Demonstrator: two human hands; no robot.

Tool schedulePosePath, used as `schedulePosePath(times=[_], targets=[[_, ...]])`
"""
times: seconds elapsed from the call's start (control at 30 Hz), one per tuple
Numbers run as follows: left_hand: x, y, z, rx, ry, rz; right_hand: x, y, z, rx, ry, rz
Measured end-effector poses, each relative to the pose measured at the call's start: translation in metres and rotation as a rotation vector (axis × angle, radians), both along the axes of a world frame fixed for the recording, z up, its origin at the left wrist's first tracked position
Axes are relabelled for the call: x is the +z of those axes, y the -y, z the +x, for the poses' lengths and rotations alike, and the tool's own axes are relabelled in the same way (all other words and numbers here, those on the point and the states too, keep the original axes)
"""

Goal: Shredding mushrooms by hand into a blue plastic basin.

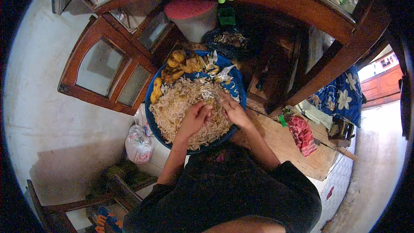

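Observation:
A round blue plastic basin stands before me, heaped with shredded chicken meat. Along its far left rim lie yellow-brown cooked chicken pieces; bare pale bones are at the far right rim. My left hand is over the middle of the heap, fingers bent together around a small bit of meat. Close on its right, my right hand rests over the shreds with fingers extended; whether it pinches a piece is unclear.
Beyond the basin stand a tub with a red lid and a black plastic bag of scraps. A wooden-framed glass door hangs open at left, above a tied plastic bag. A red cloth lies on the wooden bench at right.

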State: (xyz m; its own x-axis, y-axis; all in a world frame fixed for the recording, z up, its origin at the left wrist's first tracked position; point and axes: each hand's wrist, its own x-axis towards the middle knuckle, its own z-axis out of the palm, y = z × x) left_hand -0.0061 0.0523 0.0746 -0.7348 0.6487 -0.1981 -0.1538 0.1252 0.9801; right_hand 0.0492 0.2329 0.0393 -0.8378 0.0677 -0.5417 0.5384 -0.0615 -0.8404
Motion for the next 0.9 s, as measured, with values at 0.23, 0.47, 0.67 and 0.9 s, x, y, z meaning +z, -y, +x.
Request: schedulePosePath(times=[0.23, 0.47, 0.67, 0.9], targets=[[-0.028, -0.004, -0.005, 0.058, -0.406, -0.303, 0.035, 0.025, 0.015, 0.121, -0.435, 0.404], [0.026, -0.009, 0.003, 0.017, -0.578, -0.387, 0.056, 0.022, 0.008, 0.354, -0.259, 0.606], [0.055, -0.008, 0.018, -0.189, -0.483, -0.277, -0.008, -0.009, -0.006, -0.173, -0.204, 0.494], [0.035, -0.007, 0.008, 0.093, -0.295, -0.090, 0.043, -0.003, 0.019, 0.064, -0.355, -0.200]])
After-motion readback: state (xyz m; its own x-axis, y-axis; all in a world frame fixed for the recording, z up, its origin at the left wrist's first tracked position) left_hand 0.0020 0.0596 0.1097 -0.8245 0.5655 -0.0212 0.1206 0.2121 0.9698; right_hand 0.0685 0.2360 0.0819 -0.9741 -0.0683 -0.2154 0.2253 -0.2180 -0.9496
